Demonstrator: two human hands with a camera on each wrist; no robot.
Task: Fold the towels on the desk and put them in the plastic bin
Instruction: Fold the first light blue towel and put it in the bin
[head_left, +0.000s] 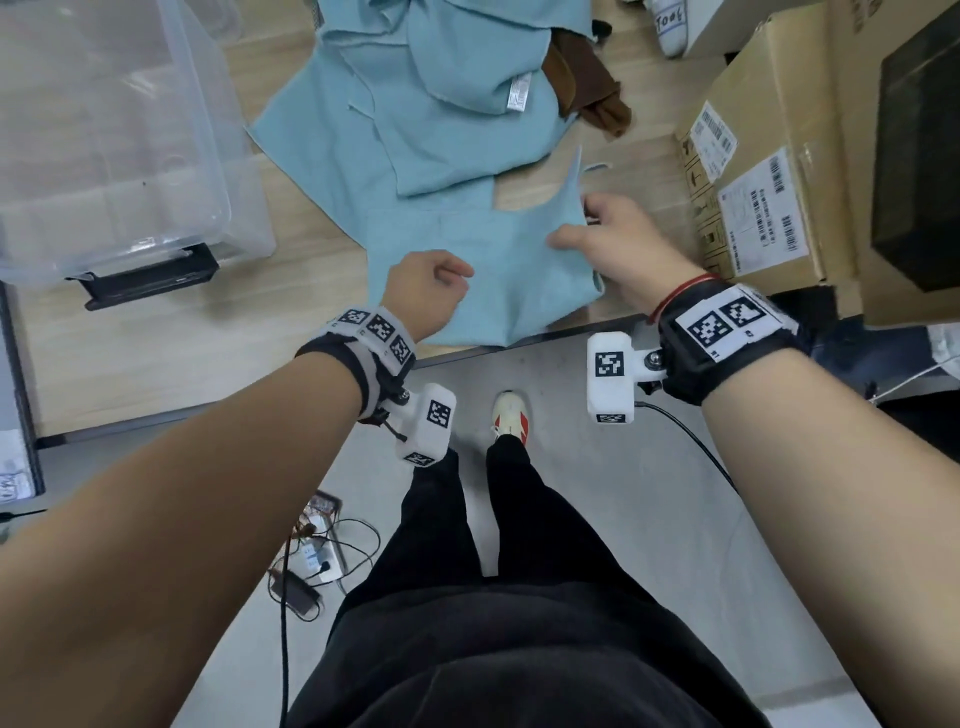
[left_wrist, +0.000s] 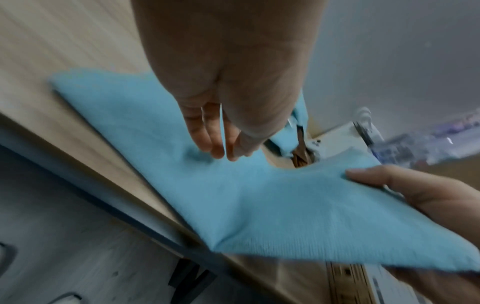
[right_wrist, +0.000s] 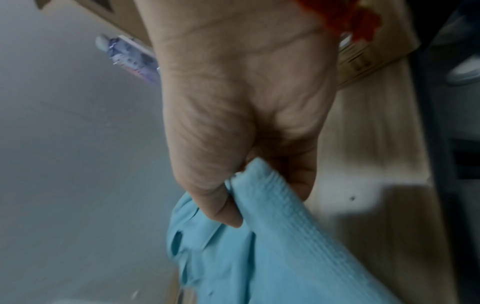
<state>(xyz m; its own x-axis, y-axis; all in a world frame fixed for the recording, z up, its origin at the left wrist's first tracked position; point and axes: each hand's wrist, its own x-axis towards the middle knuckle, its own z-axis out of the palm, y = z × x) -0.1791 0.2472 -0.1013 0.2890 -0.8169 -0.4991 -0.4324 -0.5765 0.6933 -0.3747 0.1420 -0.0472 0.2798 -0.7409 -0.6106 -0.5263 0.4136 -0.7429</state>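
You're pinching towel (head_left: 498, 270) corner w/ right grip (head_left: 618, 244), left grip (head_left: 423, 291) loosely curled, holding nothing; towel's overhanging surface (head_left: 156, 364) edge, could be slipping off

Blue towel (head_left: 483, 270) flat at desk (head_left: 156, 364) edge

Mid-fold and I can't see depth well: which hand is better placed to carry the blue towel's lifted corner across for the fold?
Right. The right hand already pinches the raised corner of the near blue towel, so it can likely carry it over. The left hand hangs loosely curled above the towel's left side, holding nothing.
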